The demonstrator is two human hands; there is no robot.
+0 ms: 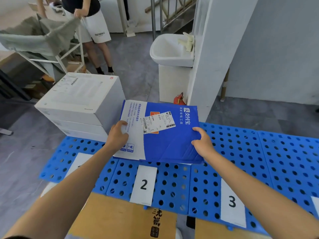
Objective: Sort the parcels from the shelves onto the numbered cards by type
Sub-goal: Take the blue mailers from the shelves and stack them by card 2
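From my remote feed I see the wearer's body only as two arms. The left hand (118,135) and right hand (203,144) are bare. The left forearm (69,183) and right forearm (255,185) are uncovered right to the near edge. At the near left corner is a thin dark strip (15,237), perhaps a sleeve hem; I cannot tell.

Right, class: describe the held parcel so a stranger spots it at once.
Start at the blue perforated mat. Beyond card 2, the left hand and right hand grip a flat mailer. Unlike the stacked white boxes beside it, it is mostly blue.
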